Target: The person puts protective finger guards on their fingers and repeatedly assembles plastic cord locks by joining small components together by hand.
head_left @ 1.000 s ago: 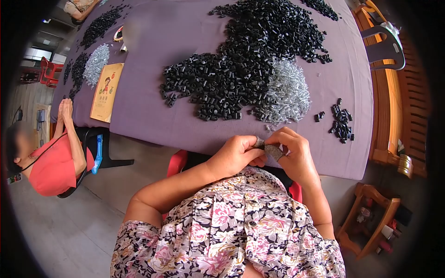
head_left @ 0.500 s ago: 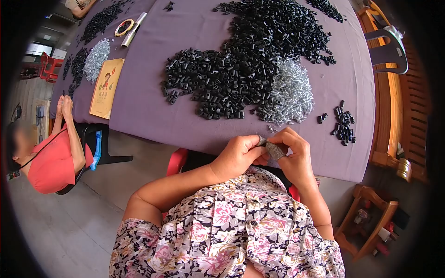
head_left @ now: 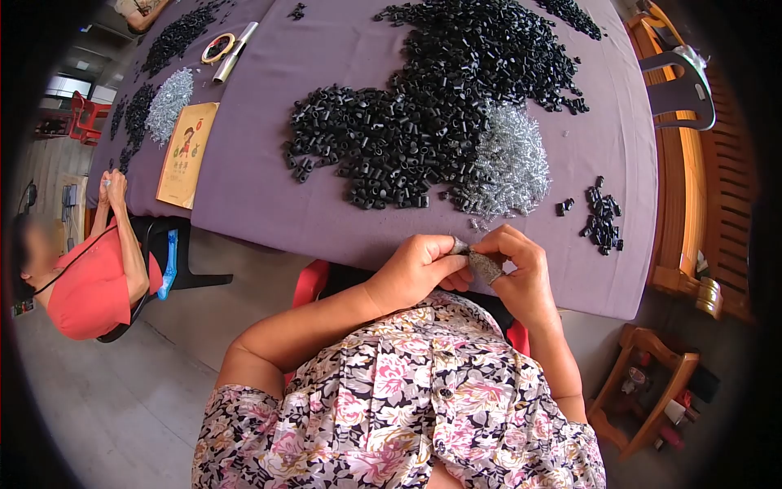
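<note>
My left hand [head_left: 419, 273] and my right hand [head_left: 517, 269] meet at the table's front edge, fingertips pinched together. Grey coverings wrap some fingertips, the clearest on my right thumb [head_left: 486, 267]. Between the fingers is something small and dark, too hidden to make out. Just beyond the hands lies a pile of small clear pieces [head_left: 509, 167], touching a large pile of black tubular pieces [head_left: 383, 147]. A smaller group of black pieces [head_left: 603, 216] lies to the right.
On the purple-covered table [head_left: 277, 220] are a yellow booklet [head_left: 186, 159], a tape roll [head_left: 217, 48], a silvery tube [head_left: 235, 54] and more piles. A person in red [head_left: 98, 281] sits at left, hands together. A grey chair [head_left: 683, 94] and a wooden stand [head_left: 639, 391] are at right.
The view has shifted slightly, bringing the tape roll and silvery tube fully into sight. My hands stay together with only slight finger movement.
</note>
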`<state>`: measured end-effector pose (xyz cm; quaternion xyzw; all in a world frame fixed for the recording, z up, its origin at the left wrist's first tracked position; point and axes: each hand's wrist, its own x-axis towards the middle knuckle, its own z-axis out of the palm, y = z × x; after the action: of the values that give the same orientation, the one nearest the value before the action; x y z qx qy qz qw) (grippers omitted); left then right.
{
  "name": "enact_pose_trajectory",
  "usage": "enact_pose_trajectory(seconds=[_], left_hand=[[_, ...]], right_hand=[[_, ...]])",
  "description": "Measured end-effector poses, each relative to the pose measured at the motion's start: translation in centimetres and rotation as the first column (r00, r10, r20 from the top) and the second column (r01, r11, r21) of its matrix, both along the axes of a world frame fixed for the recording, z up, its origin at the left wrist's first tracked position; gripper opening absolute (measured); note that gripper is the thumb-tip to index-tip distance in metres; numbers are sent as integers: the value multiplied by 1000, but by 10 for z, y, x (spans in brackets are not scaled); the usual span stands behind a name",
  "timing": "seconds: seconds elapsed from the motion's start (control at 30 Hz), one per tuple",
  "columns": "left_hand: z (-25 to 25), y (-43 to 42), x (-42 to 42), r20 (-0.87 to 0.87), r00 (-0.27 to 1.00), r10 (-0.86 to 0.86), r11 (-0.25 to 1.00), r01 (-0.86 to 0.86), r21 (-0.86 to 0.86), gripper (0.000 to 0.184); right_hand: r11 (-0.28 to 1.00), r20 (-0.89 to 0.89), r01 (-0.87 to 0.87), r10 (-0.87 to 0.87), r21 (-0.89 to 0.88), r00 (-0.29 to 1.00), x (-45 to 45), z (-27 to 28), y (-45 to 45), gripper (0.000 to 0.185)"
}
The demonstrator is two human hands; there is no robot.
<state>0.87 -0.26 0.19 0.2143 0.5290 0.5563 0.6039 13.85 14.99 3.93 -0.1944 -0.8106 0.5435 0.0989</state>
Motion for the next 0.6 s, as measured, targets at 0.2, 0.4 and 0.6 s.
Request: enact_pose_trajectory(seconds=[0.2,0.4,0.6], left_hand=[[-2,0,1,-34,999,-33,999,33,-3,19],[-3,-1,-1,15,1000,2,1000,-2,8,19],[-3,1,-1,24,999,46,999,-46,23,20]], right_hand=[[997,24,11,-10,-73,1000,4,-6,-1,24],[989,-49,-31,39,146,998,3,-1,-6,32],[988,-39,-26,32,150,999,4,-2,-7,42]])
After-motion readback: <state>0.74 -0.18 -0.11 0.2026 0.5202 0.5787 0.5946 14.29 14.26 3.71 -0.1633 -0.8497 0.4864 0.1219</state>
